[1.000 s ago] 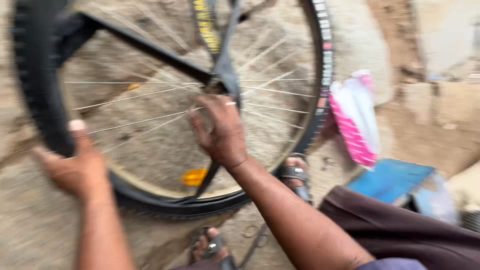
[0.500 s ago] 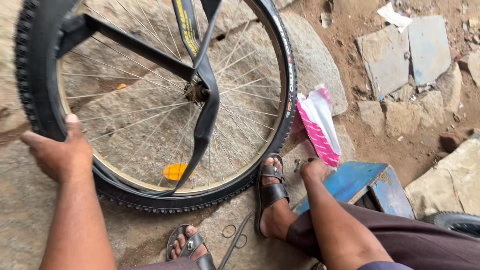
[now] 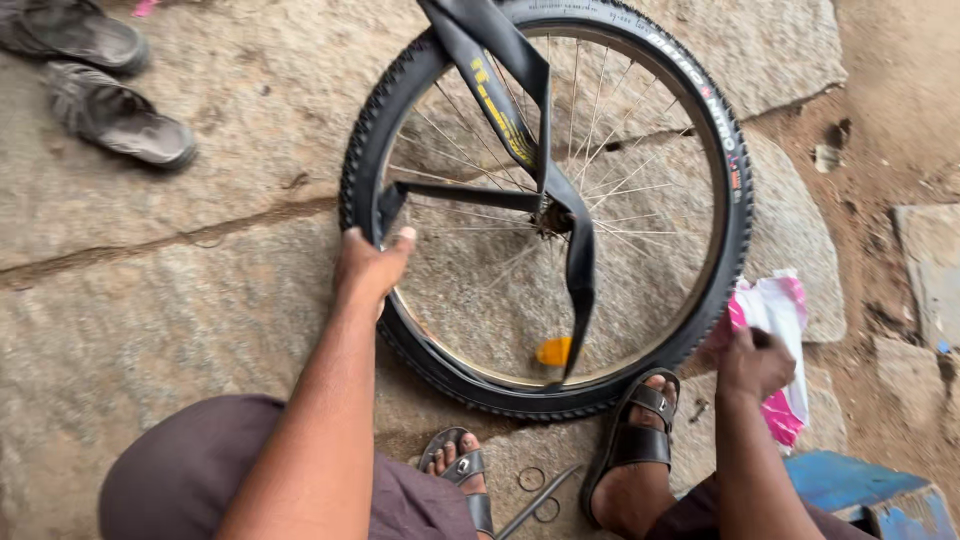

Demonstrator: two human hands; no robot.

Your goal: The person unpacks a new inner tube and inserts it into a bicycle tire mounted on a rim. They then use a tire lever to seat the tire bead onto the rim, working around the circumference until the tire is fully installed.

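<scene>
I see the bicycle wheel (image 3: 545, 210) standing upright on the stone floor (image 3: 180, 300), its knobby tyre (image 3: 735, 200) resting just ahead of my sandalled feet (image 3: 630, 450). My left hand (image 3: 370, 265) grips the tyre's near-left edge, fingers (image 3: 385, 240) curled closed over the rim. A black inner tube (image 3: 515, 110) hangs across the spokes just right of those fingers, down toward an orange reflector (image 3: 553, 351). My right hand (image 3: 752, 362) sits just outside the tyre's right side, fingers closed on a pink and white plastic bag (image 3: 785, 340). Scissors (image 3: 535, 500) lie between my feet. A blue box (image 3: 860, 495) sits below the right hand. A pair of grey sandals (image 3: 100, 85) lies well away, far left.
</scene>
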